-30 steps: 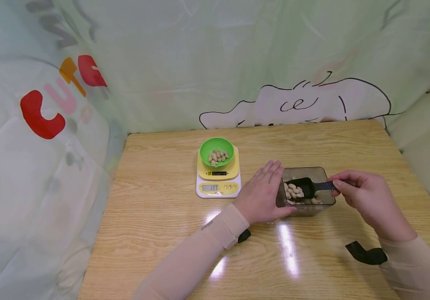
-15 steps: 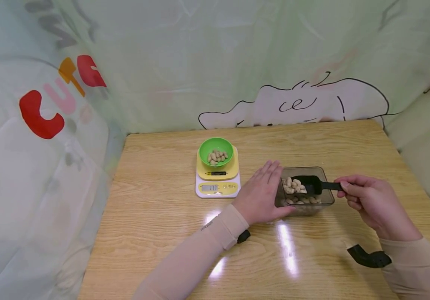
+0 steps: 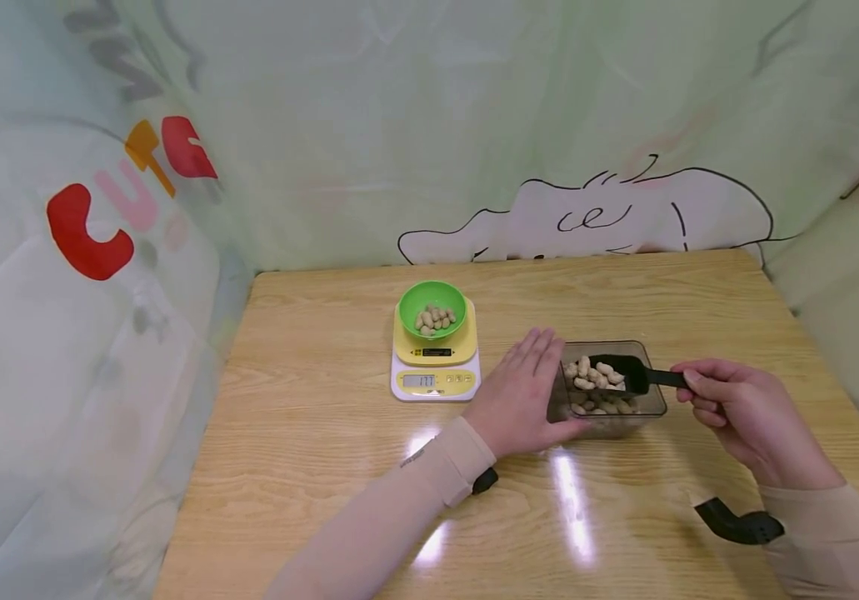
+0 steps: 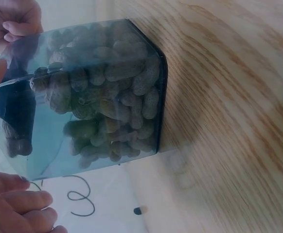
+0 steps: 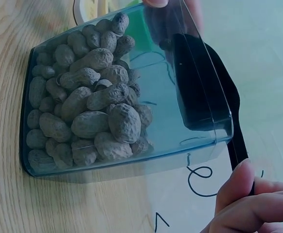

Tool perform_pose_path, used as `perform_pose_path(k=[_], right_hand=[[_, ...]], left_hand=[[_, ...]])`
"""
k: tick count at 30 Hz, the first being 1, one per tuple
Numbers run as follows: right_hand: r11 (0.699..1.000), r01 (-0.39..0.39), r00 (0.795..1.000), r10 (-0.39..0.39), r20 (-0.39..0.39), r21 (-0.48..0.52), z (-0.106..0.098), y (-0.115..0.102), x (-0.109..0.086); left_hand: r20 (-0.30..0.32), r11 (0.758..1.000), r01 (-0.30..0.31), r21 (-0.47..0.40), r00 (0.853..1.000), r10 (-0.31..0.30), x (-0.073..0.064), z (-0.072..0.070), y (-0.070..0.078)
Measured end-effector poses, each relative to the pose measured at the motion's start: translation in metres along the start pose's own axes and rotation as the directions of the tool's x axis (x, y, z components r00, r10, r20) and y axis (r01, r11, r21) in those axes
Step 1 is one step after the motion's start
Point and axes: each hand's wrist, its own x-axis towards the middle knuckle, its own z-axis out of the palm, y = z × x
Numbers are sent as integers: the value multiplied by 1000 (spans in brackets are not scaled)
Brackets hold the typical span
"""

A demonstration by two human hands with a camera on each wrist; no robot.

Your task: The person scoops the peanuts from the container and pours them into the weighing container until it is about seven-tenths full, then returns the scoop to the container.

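Observation:
A clear, smoky plastic box [image 3: 616,427] stands on the table, partly filled with peanuts in their shells [image 5: 90,124]. My left hand [image 3: 519,396] rests against its left side with straight fingers, the thumb along the near wall. By its handle, my right hand [image 3: 736,408] pinches a black scoop [image 3: 635,375] at the box's right rim. Several peanuts [image 3: 597,375] lie in the scoop, which sits in the top of the box above the remaining peanuts. In the right wrist view the black scoop [image 5: 195,82] shows through the box wall, clear of the pile.
Left of the box, a yellow and white kitchen scale [image 3: 436,383] reads what looks like 177, decimal point unclear. On it sits a green bowl [image 3: 432,292] holding several peanuts. Printed curtains [image 3: 324,150] enclose the wooden table [image 3: 309,467] at the back and sides.
The scoop has risen and levelled at the top of the box, and its load of peanuts shows more fully. My right hand has shifted slightly right; the left hand keeps its place.

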Motion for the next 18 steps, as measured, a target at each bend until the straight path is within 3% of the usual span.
perform_pose_path(k=[13, 18], right_hand=[[1000, 2, 1000, -2, -9, 29, 0, -7, -4], [999, 23, 1000, -23, -1, 31, 2, -10, -5]], left_hand=[[-47, 1000, 11, -3, 999, -11, -10, -3, -7], [-34, 1000, 19, 11, 999, -19, -16, -3, -12]])
